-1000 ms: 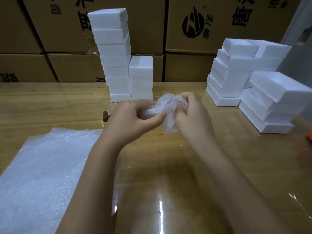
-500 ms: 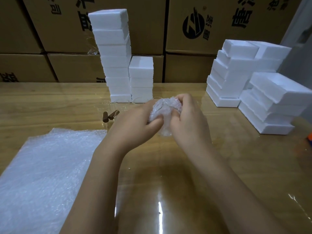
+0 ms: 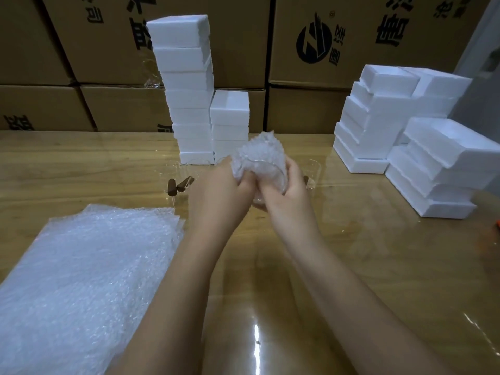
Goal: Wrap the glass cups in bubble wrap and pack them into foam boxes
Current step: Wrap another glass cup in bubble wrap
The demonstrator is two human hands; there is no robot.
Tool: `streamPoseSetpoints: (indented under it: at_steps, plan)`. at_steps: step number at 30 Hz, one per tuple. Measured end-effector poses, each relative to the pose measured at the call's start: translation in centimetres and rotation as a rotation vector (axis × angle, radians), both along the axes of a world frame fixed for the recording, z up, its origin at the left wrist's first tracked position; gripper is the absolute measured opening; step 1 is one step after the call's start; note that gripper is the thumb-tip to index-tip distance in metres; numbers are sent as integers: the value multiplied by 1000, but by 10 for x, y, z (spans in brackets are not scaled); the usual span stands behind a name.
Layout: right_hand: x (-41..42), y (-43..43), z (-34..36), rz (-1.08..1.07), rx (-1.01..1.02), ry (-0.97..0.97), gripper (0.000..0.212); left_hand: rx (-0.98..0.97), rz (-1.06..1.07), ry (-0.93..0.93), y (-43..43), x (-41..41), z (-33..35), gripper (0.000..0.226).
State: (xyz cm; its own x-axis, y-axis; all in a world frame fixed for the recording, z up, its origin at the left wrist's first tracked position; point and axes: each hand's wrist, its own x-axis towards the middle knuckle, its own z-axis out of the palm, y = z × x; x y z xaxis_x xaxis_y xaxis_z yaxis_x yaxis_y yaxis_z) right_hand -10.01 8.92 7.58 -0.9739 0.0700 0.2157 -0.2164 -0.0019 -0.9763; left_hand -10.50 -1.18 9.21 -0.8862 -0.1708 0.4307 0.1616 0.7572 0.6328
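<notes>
A glass cup wrapped in crumpled bubble wrap (image 3: 259,155) is held just above the wooden table (image 3: 351,253), in front of me. My left hand (image 3: 219,193) grips its left side and my right hand (image 3: 286,196) grips its right and underside. The wrap's loose end sticks up above my fingers. A stack of flat bubble wrap sheets (image 3: 81,280) lies at the near left. A bare glass cup (image 3: 174,171) with a brown handle (image 3: 178,185) stands behind my left hand. Another clear cup (image 3: 313,173) shows behind my right hand, partly hidden.
A tall stack of white foam boxes (image 3: 186,87) and a shorter one (image 3: 230,125) stand at the table's back middle. More foam boxes (image 3: 378,120) and foam lids (image 3: 443,169) are piled at the right. Cardboard cartons (image 3: 324,50) wall off the back.
Both hands have turned the wrapped cup and lowered it slightly; the wrap's loose end now stands up above the fingers. The bare cups behind the hands have come into view.
</notes>
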Motion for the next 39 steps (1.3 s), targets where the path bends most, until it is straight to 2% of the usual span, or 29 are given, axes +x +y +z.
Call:
streamPoseSetpoints:
  at_steps: [2, 5, 8, 9, 13, 15, 17, 20, 22, 24, 28, 29, 30, 32, 35, 36, 39]
  plan:
    - [-5, 9, 0, -90, 34, 21, 23, 23, -154, -35, 6, 2, -3, 19]
    - [-12, 29, 4, -160, 197, 49, 26, 24, -426, -119, 5, 3, -4, 31]
    - [-16, 42, 8, -159, 448, 43, 26, -13, -365, -122, -1, 3, -3, 65]
    - [-16, 44, 9, -155, 522, 41, 24, -41, -334, -104, -1, 4, -3, 67]
    - [-10, 38, 12, -197, 779, 86, 32, -197, -222, 22, 7, 3, -5, 15]
    - [-5, 32, 14, -191, 836, 100, 35, -166, -148, 40, 7, 1, -5, 5]
    - [-1, 29, 18, -124, 809, 104, 39, -100, -107, 59, 5, 0, -5, 8]
    - [5, 30, 22, 39, 701, 60, 63, 34, -32, 86, 2, -3, -8, 10]
    - [7, 28, 22, 69, 650, 31, 76, 144, 19, 95, 5, -5, -9, 22]
    - [7, 24, 19, 28, 624, 31, 71, 212, 15, 72, 8, -4, -9, 26]
    - [-1, 25, 15, -49, 424, 17, 35, 228, -176, 9, 6, -1, -7, 9]
    - [-4, 26, 14, -62, 385, 27, 30, 225, -223, -14, 4, 0, -5, 4]
    - [-5, 28, 14, -80, 373, 50, 27, 198, -250, -34, 3, 1, -3, 11]
    - [-7, 30, 12, -133, 391, 122, 26, 62, -260, -35, 2, 5, -1, 34]
    - [-6, 29, 9, -184, 486, 195, 34, -149, -179, 83, 8, 9, -2, 76]
    - [-6, 29, 9, -203, 530, 213, 36, -187, -168, 112, 11, 9, -4, 77]
    - [-5, 29, 10, -229, 634, 216, 38, -206, -130, 143, 17, 4, -8, 55]
